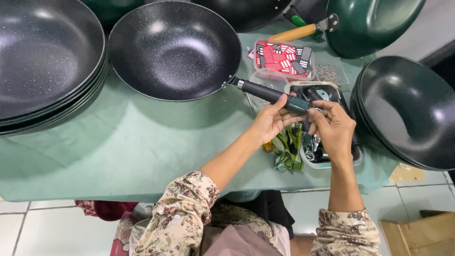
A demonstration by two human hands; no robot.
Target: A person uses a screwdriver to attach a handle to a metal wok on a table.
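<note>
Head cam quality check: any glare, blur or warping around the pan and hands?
Head view: soft glare patches on the pan bowl and the stacked pans; left hand, right hand and pan handle sharp, no motion blur; table edge bows slightly, wide-angle warp; shadows soft.

A black speckled wok [174,50] sits upright on the green cloth. Its dark handle [270,94] points right, its end pinched between fingertips.

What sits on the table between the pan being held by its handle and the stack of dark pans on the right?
In the head view, small trays of parts and a tub of red-striped tags lie between the pan and the right stack.
</note>
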